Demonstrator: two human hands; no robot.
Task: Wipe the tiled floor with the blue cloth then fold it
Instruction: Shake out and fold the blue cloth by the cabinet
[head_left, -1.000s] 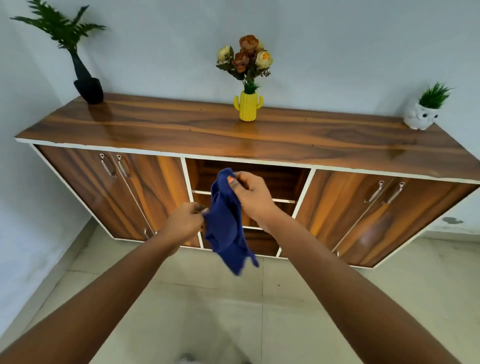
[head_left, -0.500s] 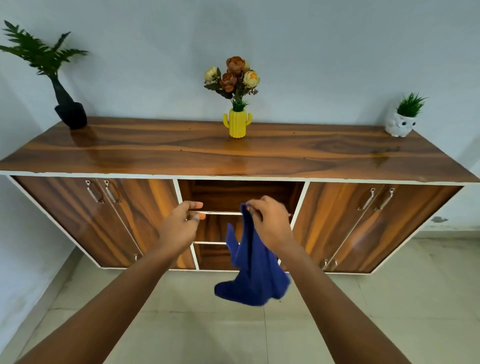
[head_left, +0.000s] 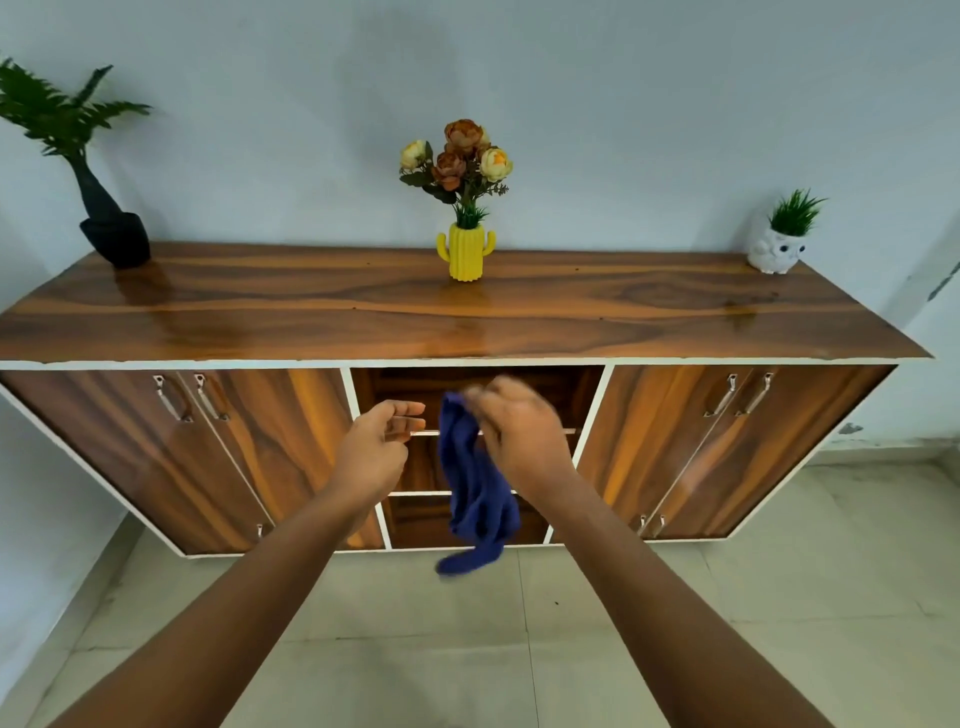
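Observation:
The blue cloth (head_left: 475, 488) hangs bunched in the air in front of the cabinet's open middle shelves, well above the pale tiled floor (head_left: 675, 623). My right hand (head_left: 519, 436) pinches the cloth's top corner and is slightly blurred. To the left of the cloth, my left hand (head_left: 376, 447) is apart from it, fingers loosely curled with nothing in them. The cloth's lower end dangles over the floor just in front of the cabinet base.
A long wooden cabinet (head_left: 467, 317) stands against the wall with closed doors on both sides. On top are a black vase with a fern (head_left: 111, 228), a yellow cactus vase with flowers (head_left: 466, 249) and a white owl pot (head_left: 776, 249).
My left hand has let go of the cloth and moved off to the left. The cloth now hangs longer from my right hand alone. The camera view has tilted up.

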